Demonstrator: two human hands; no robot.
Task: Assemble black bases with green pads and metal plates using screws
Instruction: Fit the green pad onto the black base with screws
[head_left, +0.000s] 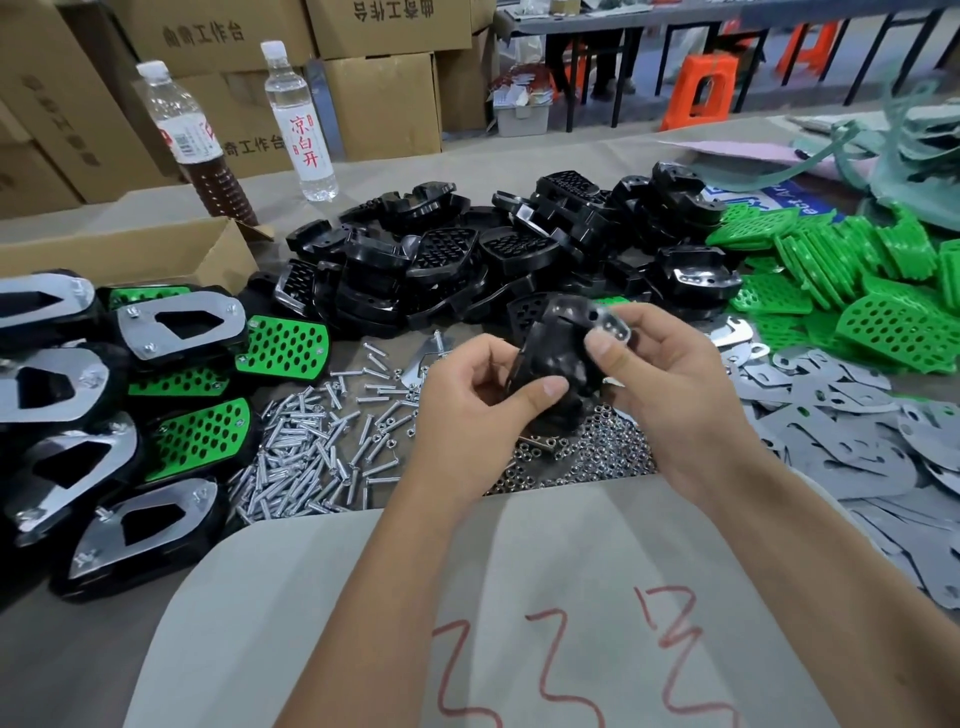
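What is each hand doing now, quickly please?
Left hand: grips the black base.
Right hand: grips the same black base, from its other side.

A black base (558, 364) is held tilted above the screws (311, 441), with black bases (467, 260) heaped behind, green pads (841, 270) and metal plates (857, 431) at right.

Both hands meet over the counter (571, 161), the left hand (475, 410) and right hand (670, 395) holding one base (558, 364) between them. Screws (311, 452) lie left of the left hand; assembled units (119, 405) farther left. Loose bases (493, 254) lie behind the hands, pads (852, 280) behind-right, plates (852, 447) right. Bottles (249, 124) and cartons (384, 98) stand farthest back.
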